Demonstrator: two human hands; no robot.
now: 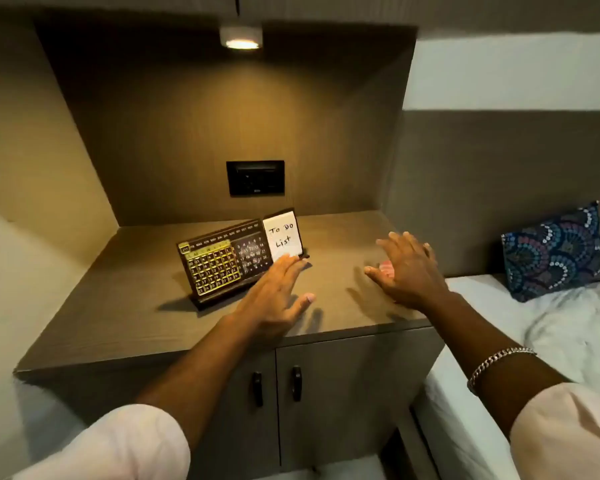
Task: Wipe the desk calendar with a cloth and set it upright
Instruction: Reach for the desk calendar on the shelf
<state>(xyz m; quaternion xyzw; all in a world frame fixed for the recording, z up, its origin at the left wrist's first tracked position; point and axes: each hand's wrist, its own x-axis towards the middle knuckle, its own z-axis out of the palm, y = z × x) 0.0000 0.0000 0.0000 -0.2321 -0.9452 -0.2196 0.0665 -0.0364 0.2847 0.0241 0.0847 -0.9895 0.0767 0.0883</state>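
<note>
A dark desk calendar (219,263) with a gold grid and a white "To Do List" note pad (284,237) stands upright, leaning back, on the wooden bedside cabinet top (136,306). My left hand (274,296) is flat and open, its fingertips touching the calendar's lower right corner by the note pad. Over the cabinet top to the right hovers my right hand (409,268), fingers spread. A small pink-red thing (386,268), perhaps the cloth, shows just beneath its palm; most of it is hidden.
A black socket panel (255,177) sits in the back wall under a lit lamp (241,38). Two cabinet doors with black handles (277,386) are below. A bed with white sheets (548,327) and a patterned pillow (555,251) lies to the right.
</note>
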